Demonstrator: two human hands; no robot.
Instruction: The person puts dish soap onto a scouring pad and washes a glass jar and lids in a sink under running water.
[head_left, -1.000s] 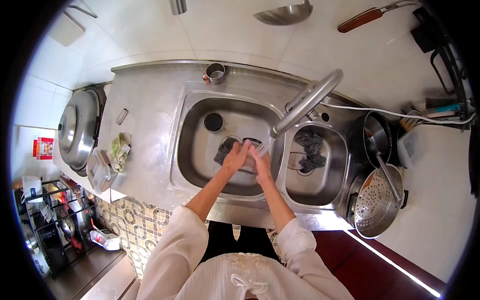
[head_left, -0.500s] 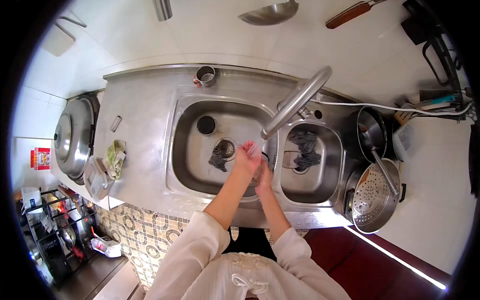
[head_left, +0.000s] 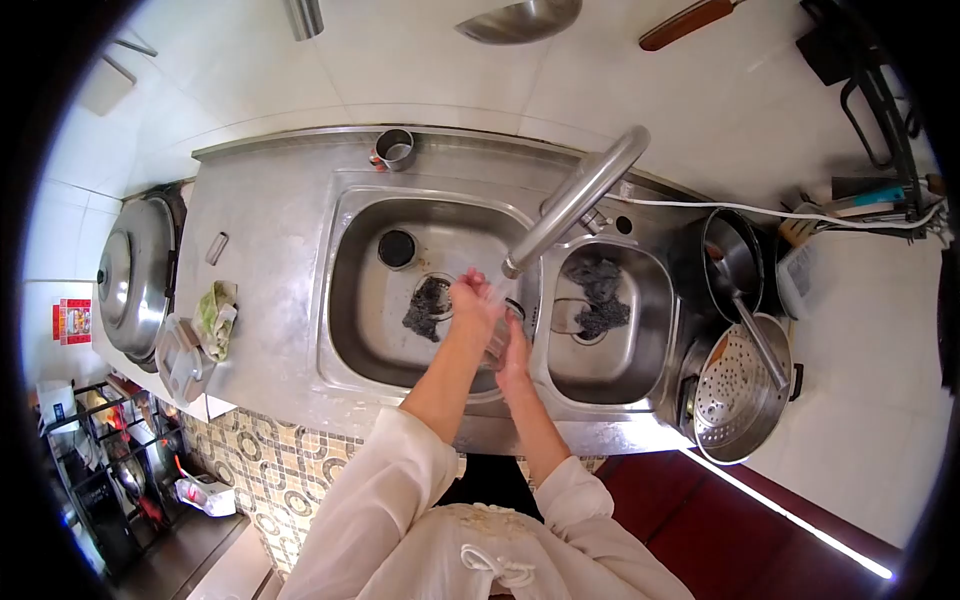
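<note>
Over the right part of the large sink basin (head_left: 345, 300), my right hand (head_left: 514, 355) is wrapped round a clear jar (head_left: 497, 342) with a dark rim. My left hand (head_left: 474, 300) is beside the jar's mouth, under the faucet (head_left: 575, 205), where water seems to run; its fingers are curled and blurred, and what they hold, if anything, cannot be made out. A dark wet cloth (head_left: 424, 312) lies near the drain, left of my hands. Behind it stands a round black lid (head_left: 397, 249). Another dark cloth (head_left: 600, 300) lies in the small basin (head_left: 655, 370).
A metal cup (head_left: 394, 150) stands at the counter's back edge. On the left are a green cloth (head_left: 215, 320), a clear container (head_left: 180, 360) and a large lidded pan (head_left: 135, 270). A black pot (head_left: 690, 260) and a steamer pot (head_left: 740, 400) sit on the right.
The view has shifted, so the sink sits further left. My left hand has moved from near the dark cloth to the jar's mouth, and the jar has turned more upright in my right hand.
</note>
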